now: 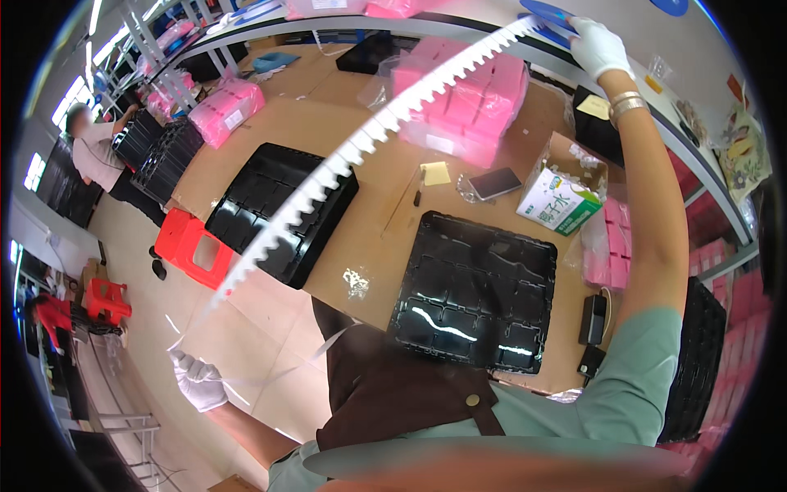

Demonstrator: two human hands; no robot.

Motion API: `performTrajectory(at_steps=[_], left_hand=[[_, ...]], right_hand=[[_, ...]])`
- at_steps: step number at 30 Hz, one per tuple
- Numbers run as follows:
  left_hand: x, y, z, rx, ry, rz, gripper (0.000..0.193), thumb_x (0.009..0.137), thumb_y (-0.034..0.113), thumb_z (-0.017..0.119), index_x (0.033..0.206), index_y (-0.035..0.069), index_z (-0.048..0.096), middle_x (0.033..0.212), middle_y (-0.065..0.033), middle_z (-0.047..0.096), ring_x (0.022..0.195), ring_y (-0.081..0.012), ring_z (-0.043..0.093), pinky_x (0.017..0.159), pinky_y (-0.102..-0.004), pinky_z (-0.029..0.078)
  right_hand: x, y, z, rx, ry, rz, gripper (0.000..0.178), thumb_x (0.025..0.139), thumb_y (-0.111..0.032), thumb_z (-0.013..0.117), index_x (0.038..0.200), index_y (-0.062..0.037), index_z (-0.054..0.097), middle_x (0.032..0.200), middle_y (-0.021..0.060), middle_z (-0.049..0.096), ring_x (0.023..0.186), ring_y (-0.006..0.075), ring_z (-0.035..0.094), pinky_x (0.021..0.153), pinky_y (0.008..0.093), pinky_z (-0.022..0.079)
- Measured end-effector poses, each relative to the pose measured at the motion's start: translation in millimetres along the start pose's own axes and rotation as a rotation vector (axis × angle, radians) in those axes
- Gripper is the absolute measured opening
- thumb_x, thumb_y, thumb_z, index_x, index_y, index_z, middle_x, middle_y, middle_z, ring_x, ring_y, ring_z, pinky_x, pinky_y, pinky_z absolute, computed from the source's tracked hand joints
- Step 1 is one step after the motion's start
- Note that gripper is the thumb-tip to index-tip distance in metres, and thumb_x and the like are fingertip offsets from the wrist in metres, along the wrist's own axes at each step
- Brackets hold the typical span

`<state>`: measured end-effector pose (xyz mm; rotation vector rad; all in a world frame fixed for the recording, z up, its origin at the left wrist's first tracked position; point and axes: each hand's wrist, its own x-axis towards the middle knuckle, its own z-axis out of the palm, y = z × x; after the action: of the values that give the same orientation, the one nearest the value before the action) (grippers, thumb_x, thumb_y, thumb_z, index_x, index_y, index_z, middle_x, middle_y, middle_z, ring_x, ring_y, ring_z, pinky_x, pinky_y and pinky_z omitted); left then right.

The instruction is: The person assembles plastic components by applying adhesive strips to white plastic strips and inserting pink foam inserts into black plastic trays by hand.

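Brown table (pixel 361 246) filling the middle of the view, with a shelf rail along its far edge. Two black trays lying on it: one (pixel 475 291) at the near edge, just ahead of the apron, another (pixel 279 209) overhanging the left edge. Stacks of pink packs (pixel 471 102) toward the far edge, more pink packs (pixel 228 107) at the far left corner. White and green carton (pixel 557 197) near the right edge, a dark phone (pixel 494 182) just beside it, a yellow note (pixel 434 172) and a pen near the middle. Red stool (pixel 193 246) on the floor off the left edge; another person standing farther off to the left.

Stretched above all this, a long white strip (pixel 369 135) with a toothed edge, held in the air between both gloved hands. Long axis running diagonally, from low at the left, off the table, up and across to the far right corner by the shelf. Teeth facing the near right side.

Right hand (pixel 598 45) raised high, fingers closed on the strip's upper end beside a blue disc (pixel 548 15). Left hand (pixel 197 379) low, fingers curled, apparently pinching the thin clear tail of the strip.

Judged light, thin and floppy: sags unless kept taut, probably easy to kink or tear at the teeth. Best taken at the ends, gripped flat across the width, under gentle tension.
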<state>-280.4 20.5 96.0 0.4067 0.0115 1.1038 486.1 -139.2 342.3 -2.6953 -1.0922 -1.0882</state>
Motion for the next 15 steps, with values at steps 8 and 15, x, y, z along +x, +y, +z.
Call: performTrajectory(at_steps=[8, 15], left_hand=[[17.1, -13.2, 11.5, 0.583, 0.328, 0.330, 0.023, 0.094, 0.016, 0.043, 0.114, 0.007, 0.051, 0.075, 0.0036, 0.051, 0.059, -0.0045, 0.047, 0.052, -0.0181, 0.041], [72.0, -242.3, 103.7, 0.559, 0.184, -0.396, 0.033, 0.090, 0.025, 0.055, 0.115, 0.003, 0.048, 0.082, -0.0011, 0.048, 0.069, -0.0101, 0.046, 0.056, -0.0205, 0.038]], right_hand=[[-18.5, 63.8, 7.9, -0.092, -0.143, 0.199, 0.044, 0.082, -0.017, 0.049, 0.126, -0.0173, 0.052, 0.125, 0.0128, 0.053, 0.111, 0.0337, 0.053, 0.092, 0.0412, 0.044], [-219.0, -139.5, 8.5, 0.791, 0.019, -0.249, 0.009, 0.076, -0.009, 0.059, 0.079, -0.0013, 0.060, 0.070, 0.0139, 0.058, 0.066, 0.0296, 0.058, 0.064, 0.0376, 0.048]])
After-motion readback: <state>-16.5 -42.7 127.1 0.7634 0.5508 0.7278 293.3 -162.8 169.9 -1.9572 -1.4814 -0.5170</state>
